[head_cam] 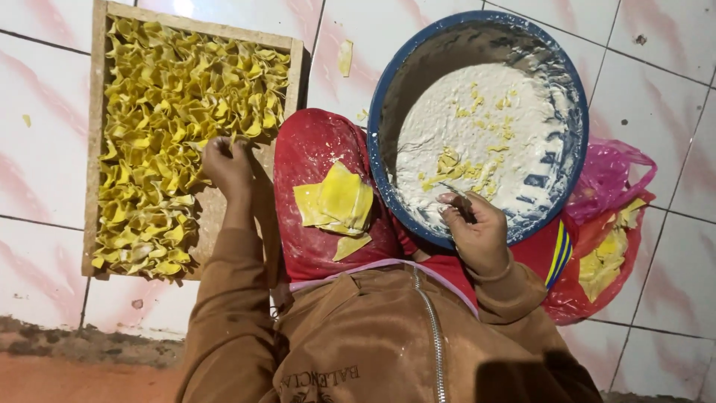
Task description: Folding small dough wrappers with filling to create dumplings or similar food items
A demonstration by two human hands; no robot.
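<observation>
White glossy floor tiles (45, 186) with pink streaks and dark grout; reddish bare ground (67, 377) at the edge.

left hand (227, 166) being held out, fingers curled down | right hand (477, 227) being held bent, fingertips pinched

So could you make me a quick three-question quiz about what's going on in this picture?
1. True or false: the left hand rests on the wooden tray of folded yellow pieces.
2. What lies on the red-clothed knee?
3. The right hand is at the rim of: A) a pink bag, B) the blue basin, C) a metal pot.

Key: 1 true; 2 a small stack of flat yellow squares; 3 B.
</observation>
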